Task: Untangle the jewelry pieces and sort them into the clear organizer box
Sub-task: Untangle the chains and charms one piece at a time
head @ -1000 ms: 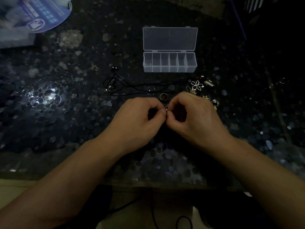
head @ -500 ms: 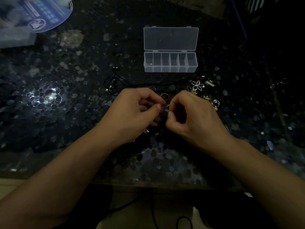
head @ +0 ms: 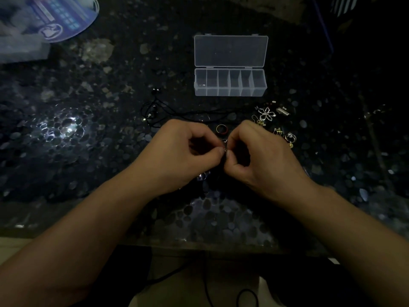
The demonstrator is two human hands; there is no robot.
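Note:
My left hand (head: pixel 183 154) and my right hand (head: pixel 263 158) meet fingertip to fingertip over the dark table, both pinching a small silver jewelry piece (head: pixel 225 149) between thumb and forefinger. A red and gold ring (head: pixel 222 129) lies just beyond the fingers. A black cord necklace (head: pixel 168 113) trails to the left behind the hands. A silver flower pendant (head: pixel 266 113) and small gold earrings (head: pixel 278 131) lie to the right. The clear organizer box (head: pixel 230 82) stands open farther back, its lid flat behind it. A shiny piece (head: pixel 203 175) shows under my left palm.
The table (head: pixel 88 140) is dark with a pebble pattern and a bright glare spot at the left. A round blue printed fan (head: pixel 59 18) and a pale box sit at the far left corner. The near table edge runs under my forearms.
My left hand drew back from a looser reach, and its thumb and forefinger have closed tight against the right fingertips on the small piece. The right hand has hardly moved.

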